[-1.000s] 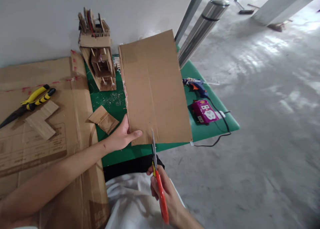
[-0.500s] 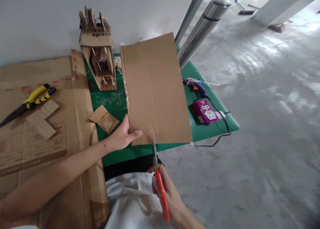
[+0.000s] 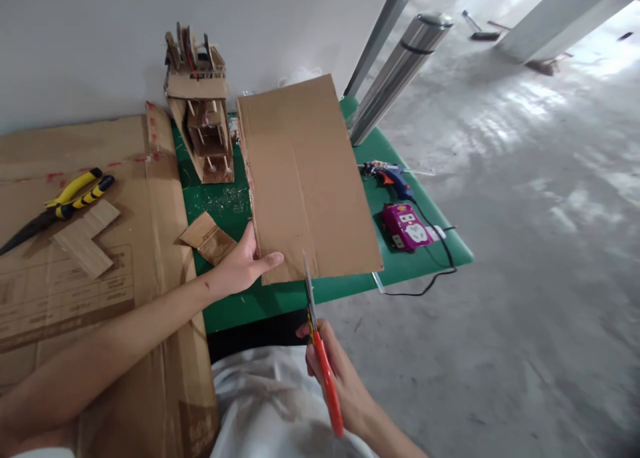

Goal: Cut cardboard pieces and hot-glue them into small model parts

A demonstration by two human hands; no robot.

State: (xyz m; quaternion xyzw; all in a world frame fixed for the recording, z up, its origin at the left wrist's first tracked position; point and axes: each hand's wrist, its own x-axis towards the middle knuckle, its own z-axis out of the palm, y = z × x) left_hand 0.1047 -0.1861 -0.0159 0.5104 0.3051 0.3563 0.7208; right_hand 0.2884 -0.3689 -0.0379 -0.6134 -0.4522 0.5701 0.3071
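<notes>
A flat brown cardboard sheet [image 3: 310,178] is held up over the green table. My left hand [image 3: 250,261] grips its lower left edge, thumb on top and fingers hidden beneath. In my right hand [image 3: 333,361] are scissors with red-orange handles [image 3: 327,385]. One blade lies over the sheet near the middle of its bottom edge; the other blade is mostly hidden. Left of the sheet, a small folded cardboard piece [image 3: 207,237] rests on the table beside my left wrist.
A cardboard model [image 3: 207,118] stands at the back. Pliers [image 3: 65,205] and cardboard strips [image 3: 87,238] lie on large cardboard [image 3: 165,265] at left. A blue glue gun [image 3: 393,177], purple power socket [image 3: 407,228] and metal post [image 3: 403,75] are on the right of the green table [image 3: 235,305].
The sheet's top edge has tilted down and slightly left, and its lower right corner has risen a little. The view has shifted slightly. Both hands keep their holds.
</notes>
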